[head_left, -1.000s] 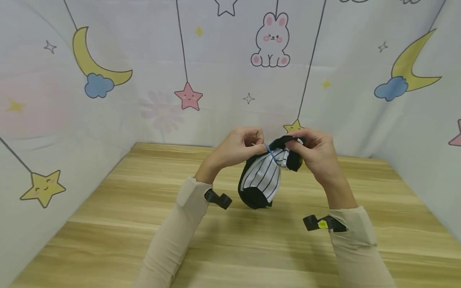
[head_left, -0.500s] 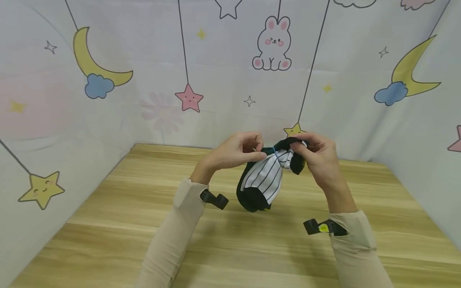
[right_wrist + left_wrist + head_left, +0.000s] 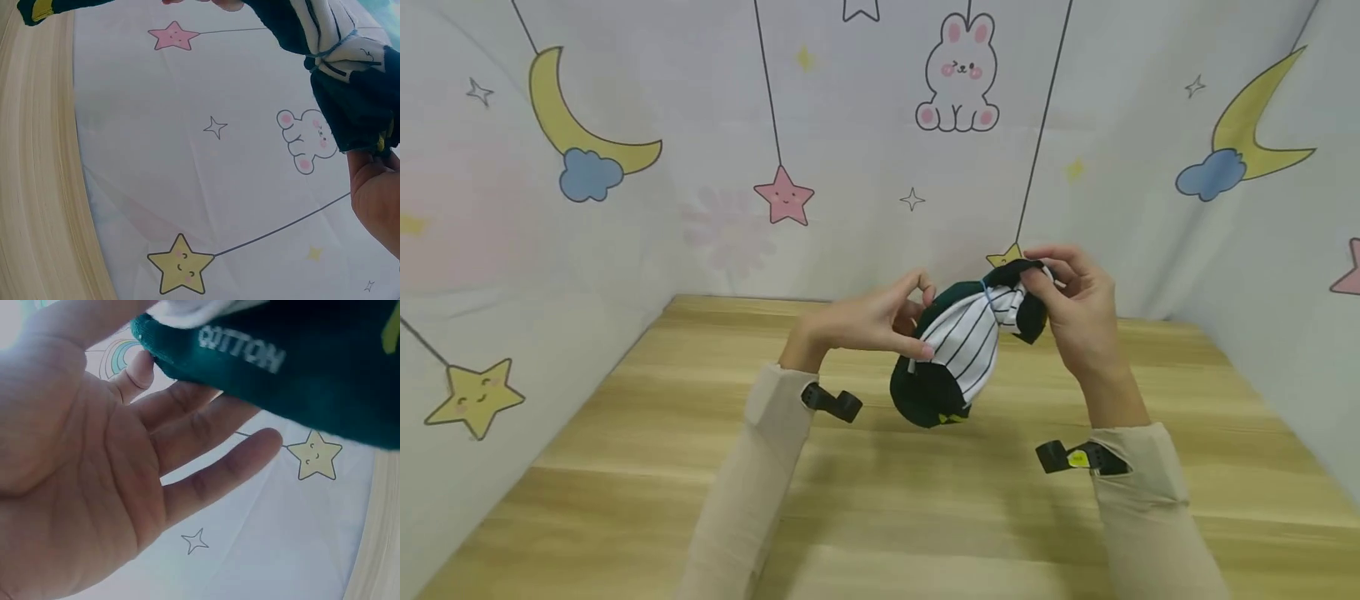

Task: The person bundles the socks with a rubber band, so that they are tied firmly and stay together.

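Note:
A bundle of dark green socks [image 3: 960, 337] with white, black-striped panels hangs tilted above the table, gathered near its upper right end by a thin blue tie [image 3: 987, 293]. My left hand [image 3: 876, 321] holds the fuller lower part, thumb across the front and fingers behind. In the left wrist view the word COTTON shows on the sock fabric [image 3: 240, 350] above the fingers. My right hand [image 3: 1078, 312] pinches the short dark end beyond the tie. The right wrist view shows the blue tie [image 3: 337, 47] cinching the fabric, with the right hand [image 3: 378, 200] at its end.
A wood-grain table [image 3: 880, 517] lies below both hands. White cloth walls [image 3: 850, 108] printed with moons, stars and a rabbit stand around its back and sides. Small black cameras sit on both wrists, over beige sleeves [image 3: 741, 492].
My left hand has moved from near the blue tie down onto the fuller part of the socks, thumb now on the front. The right hand keeps its pinch, slightly higher and further right.

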The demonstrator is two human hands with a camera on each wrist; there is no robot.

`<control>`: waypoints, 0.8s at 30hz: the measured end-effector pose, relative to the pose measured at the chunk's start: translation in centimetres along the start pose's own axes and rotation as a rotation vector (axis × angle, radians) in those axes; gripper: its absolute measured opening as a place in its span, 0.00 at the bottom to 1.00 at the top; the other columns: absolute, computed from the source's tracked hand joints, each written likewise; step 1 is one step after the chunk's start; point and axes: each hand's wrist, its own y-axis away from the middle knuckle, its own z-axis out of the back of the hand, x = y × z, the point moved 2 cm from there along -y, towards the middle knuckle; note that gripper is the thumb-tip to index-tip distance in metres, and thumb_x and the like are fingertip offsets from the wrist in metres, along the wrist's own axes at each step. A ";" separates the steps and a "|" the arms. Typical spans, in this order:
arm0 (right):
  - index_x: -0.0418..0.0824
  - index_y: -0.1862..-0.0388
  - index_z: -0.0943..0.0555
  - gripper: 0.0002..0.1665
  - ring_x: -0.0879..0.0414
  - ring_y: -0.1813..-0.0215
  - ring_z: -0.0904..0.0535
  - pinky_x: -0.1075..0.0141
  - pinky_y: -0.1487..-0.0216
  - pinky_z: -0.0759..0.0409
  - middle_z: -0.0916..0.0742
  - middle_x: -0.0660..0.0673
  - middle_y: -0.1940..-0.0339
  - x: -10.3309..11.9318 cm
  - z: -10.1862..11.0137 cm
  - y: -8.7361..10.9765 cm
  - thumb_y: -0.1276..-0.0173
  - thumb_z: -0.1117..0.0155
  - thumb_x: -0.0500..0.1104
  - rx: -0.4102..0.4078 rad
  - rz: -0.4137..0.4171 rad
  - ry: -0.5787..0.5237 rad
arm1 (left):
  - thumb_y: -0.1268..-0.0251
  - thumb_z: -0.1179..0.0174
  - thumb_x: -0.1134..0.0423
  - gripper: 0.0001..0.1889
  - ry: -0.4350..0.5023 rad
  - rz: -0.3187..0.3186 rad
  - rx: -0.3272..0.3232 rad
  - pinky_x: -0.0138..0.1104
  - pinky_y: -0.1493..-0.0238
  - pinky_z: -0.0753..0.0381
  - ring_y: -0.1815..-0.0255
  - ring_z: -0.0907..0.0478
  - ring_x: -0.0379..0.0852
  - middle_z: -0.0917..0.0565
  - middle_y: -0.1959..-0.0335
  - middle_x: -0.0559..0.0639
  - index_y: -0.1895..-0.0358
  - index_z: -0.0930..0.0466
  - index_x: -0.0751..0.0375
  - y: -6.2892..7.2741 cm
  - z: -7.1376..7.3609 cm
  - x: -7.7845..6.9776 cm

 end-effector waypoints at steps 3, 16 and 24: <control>0.39 0.54 0.20 0.12 0.56 0.60 0.16 0.69 0.60 0.17 0.13 0.44 0.59 0.2 0.1 -0.4 0.31 0.38 0.26 0.020 -0.003 -0.026 | 0.34 0.35 0.70 0.23 -0.031 -0.005 -0.050 0.43 0.51 0.18 0.59 0.17 0.56 0.22 0.59 0.61 0.52 0.46 0.59 0.2 0.7 -0.1; 0.39 0.62 0.17 0.11 0.54 0.48 0.21 0.69 0.56 0.18 0.20 0.44 0.47 -1.8 1.2 -0.3 0.22 0.47 0.34 0.226 -0.228 0.163 | 0.29 0.39 0.67 0.07 -0.150 -0.051 -0.166 0.43 0.52 0.18 0.54 0.19 0.53 0.22 0.53 0.56 0.54 0.27 0.58 1.5 3.0 1.0; 0.36 0.46 0.19 0.12 0.58 0.54 0.18 0.66 0.51 0.18 0.24 0.41 0.40 -4.1 2.2 0.3 0.22 0.44 0.37 0.394 -0.395 0.287 | 0.25 0.43 0.66 0.04 -0.230 0.019 -0.177 0.42 0.44 0.24 0.52 0.22 0.48 0.18 0.54 0.51 0.55 0.19 0.56 1.6 3.5 2.8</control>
